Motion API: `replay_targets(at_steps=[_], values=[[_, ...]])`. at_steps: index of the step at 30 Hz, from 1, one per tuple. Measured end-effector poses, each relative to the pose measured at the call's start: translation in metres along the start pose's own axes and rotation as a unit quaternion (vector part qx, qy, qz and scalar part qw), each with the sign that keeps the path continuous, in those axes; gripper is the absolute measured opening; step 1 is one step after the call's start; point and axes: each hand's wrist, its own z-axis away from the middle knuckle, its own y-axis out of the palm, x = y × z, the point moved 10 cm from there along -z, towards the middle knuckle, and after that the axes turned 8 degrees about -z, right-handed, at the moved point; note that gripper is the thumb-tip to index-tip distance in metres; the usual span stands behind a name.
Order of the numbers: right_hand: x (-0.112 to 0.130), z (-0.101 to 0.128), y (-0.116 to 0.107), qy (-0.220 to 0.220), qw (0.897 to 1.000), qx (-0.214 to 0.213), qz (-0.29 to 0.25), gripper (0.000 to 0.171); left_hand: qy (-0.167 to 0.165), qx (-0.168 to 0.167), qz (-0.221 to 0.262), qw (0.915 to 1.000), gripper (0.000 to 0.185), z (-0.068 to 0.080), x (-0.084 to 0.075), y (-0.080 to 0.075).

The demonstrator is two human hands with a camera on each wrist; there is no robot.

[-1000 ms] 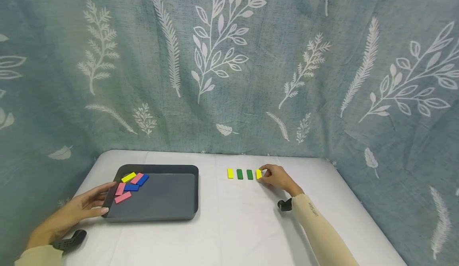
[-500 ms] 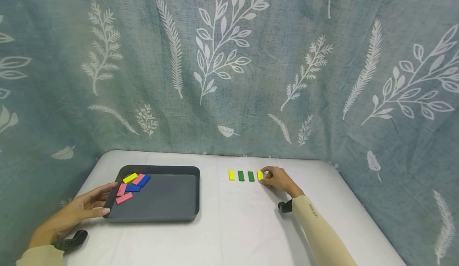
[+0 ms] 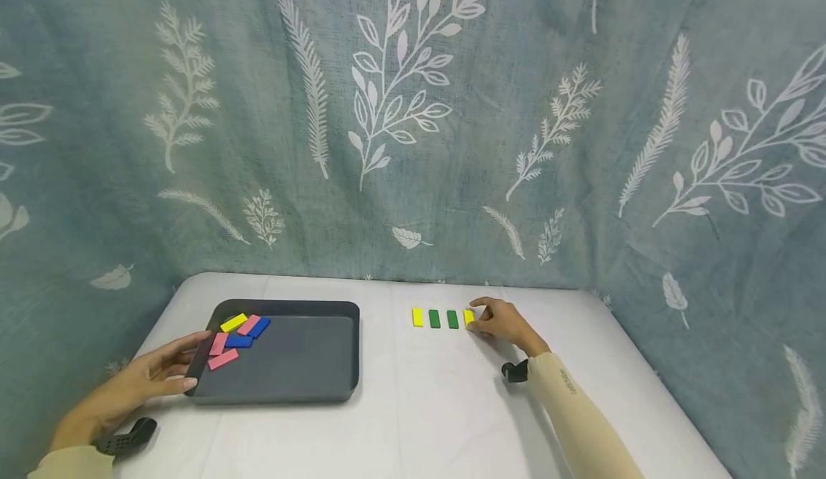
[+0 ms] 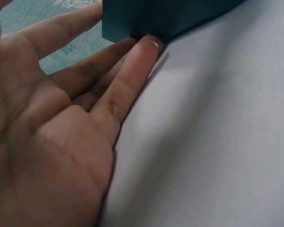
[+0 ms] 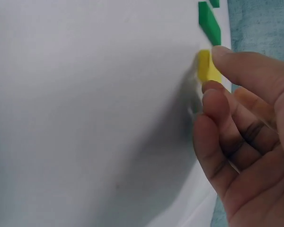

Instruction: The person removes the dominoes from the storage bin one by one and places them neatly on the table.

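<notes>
My right hand (image 3: 506,323) pinches a small yellow block (image 3: 468,317) at the right end of a row on the table. In the right wrist view, thumb and fingertips sit at either end of that yellow block (image 5: 204,66). Left of it in the row stand two green blocks (image 3: 452,319) and another yellow block (image 3: 417,317), spaced apart. My left hand (image 3: 138,380) rests against the left side of a dark grey tray (image 3: 297,357), fingers extended. The left wrist view shows its fingertips touching the tray's outer wall (image 4: 165,19).
Inside the tray's left part lie loose blocks: a yellow block (image 3: 234,323), several pink blocks (image 3: 223,359) and two blue blocks (image 3: 239,341). White cloth (image 3: 400,421) covers the table. A patterned green curtain (image 3: 452,149) hangs behind and at both sides.
The head view has shifted slightly. Both hands keep their places, the left at the tray and the right at the yellow block; the right index finger has lifted slightly.
</notes>
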Motion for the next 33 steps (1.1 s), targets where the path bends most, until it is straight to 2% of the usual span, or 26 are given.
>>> replay_targets(at_steps=[6,9,18,24,33], values=[[0.026,-0.005,-0.002,-0.039,0.999,-0.015,-0.02,0.05,0.015,0.0,-0.012,0.9998,0.082,0.0,-0.004,-0.002],[0.042,-0.009,0.003,-0.051,0.998,-0.013,-0.032,0.05,0.012,0.0,-0.009,0.9999,0.083,0.0,-0.004,-0.003],[0.079,-0.017,0.034,-0.081,0.994,0.011,-0.066,0.048,0.011,0.0,-0.007,0.9999,0.083,-0.001,-0.002,-0.002],[0.109,-0.024,0.054,-0.111,0.991,0.023,-0.069,0.044,0.012,-0.011,-0.012,0.9998,0.084,-0.002,-0.004,-0.005],[0.157,-0.031,0.088,-0.147,0.985,0.052,-0.071,0.045,0.019,0.003,0.005,0.9998,0.082,0.0,-0.002,-0.001]])
